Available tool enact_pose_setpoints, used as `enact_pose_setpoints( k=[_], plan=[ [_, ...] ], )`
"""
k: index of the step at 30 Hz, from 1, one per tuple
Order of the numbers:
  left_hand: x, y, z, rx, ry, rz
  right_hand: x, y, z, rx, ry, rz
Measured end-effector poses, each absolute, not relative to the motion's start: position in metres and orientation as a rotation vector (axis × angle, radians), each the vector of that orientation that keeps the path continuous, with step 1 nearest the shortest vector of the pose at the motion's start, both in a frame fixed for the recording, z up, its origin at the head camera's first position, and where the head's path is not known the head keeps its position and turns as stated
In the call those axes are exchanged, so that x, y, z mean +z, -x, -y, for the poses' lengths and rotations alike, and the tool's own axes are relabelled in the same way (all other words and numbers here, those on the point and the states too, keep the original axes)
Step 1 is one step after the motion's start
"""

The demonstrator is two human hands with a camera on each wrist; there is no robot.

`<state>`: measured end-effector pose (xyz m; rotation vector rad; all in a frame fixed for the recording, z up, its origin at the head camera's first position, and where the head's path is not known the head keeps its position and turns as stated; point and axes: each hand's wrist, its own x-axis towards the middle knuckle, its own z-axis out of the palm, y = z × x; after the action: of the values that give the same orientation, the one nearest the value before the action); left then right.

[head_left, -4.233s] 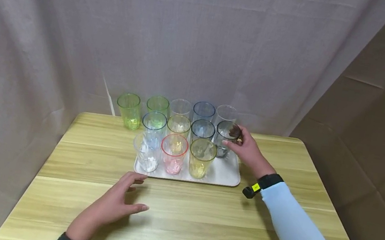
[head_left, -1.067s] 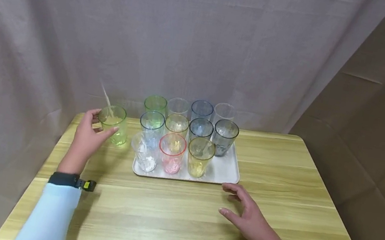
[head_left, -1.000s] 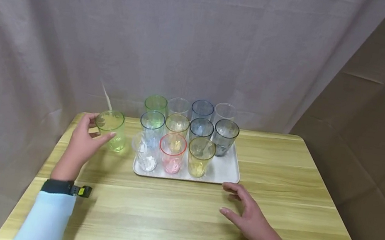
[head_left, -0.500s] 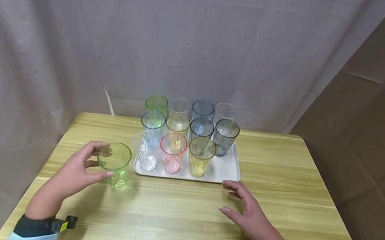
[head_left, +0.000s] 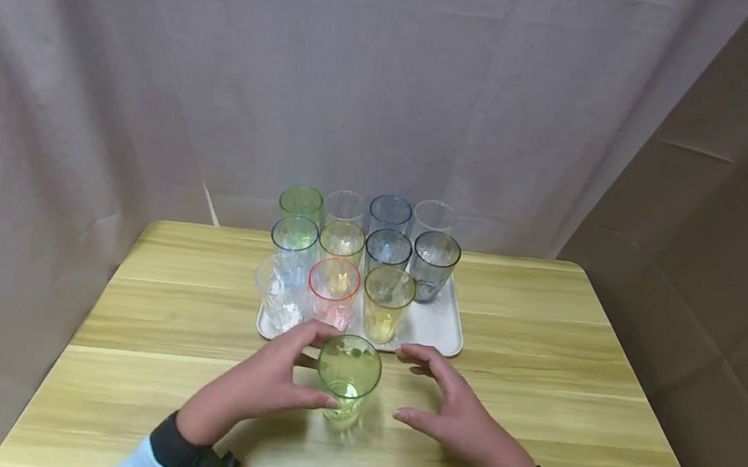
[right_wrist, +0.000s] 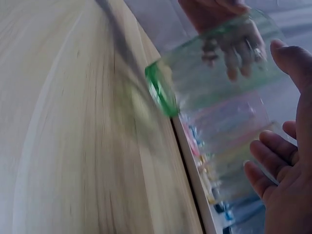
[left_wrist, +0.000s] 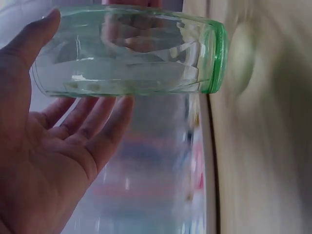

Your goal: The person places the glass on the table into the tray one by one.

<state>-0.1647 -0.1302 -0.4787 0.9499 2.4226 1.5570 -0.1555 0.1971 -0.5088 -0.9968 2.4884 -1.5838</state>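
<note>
A light green drinking glass [head_left: 347, 380] is upright in front of the tray. My left hand [head_left: 278, 377] grips it from the left, thumb on the near side and fingers behind. In the left wrist view the glass [left_wrist: 131, 53] has its thick green base a little off the wooden tabletop. My right hand [head_left: 449, 409] is held just right of the glass, fingers loosely curved, thumb apart, nothing in it. The right wrist view shows that right hand [right_wrist: 287, 165] beside the green glass [right_wrist: 209, 73], with a gap between.
Behind the hands, a white tray [head_left: 435, 329] holds several glasses in rows: a red-rimmed glass [head_left: 333, 292], a yellowish glass [head_left: 386, 305] and a grey glass [head_left: 433, 267] among them. A grey curtain [head_left: 369, 78] hangs behind the wooden table [head_left: 571, 428].
My left hand took the green glass from the table's back left and brought it forward and right to the middle. Earlier, my right hand left the grey glass and came back toward the front.
</note>
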Motion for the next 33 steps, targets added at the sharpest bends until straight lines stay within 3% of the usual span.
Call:
enact_pose_setpoints(
  k=[7, 17, 22, 33],
  plan=[
    [-0.481, 0.161, 0.097, 1.557, -1.078, -2.345, -0.503, 0.151, -0.183, -1.590, 1.018, -2.437],
    [-0.481, 0.159, 0.094, 1.513, -1.165, -2.387, -0.500, 0.145, -0.174, -1.634, 1.016, -2.404],
    [-0.483, 0.160, 0.111, 1.465, -1.148, -2.471, -0.501, 0.143, -0.181, -1.618, 0.942, -2.443],
    [-0.504, 0.152, 0.174, 1.418, -0.810, -2.654, -0.501, 0.139, -0.223, -1.637, 0.644, -2.604]
  ],
)
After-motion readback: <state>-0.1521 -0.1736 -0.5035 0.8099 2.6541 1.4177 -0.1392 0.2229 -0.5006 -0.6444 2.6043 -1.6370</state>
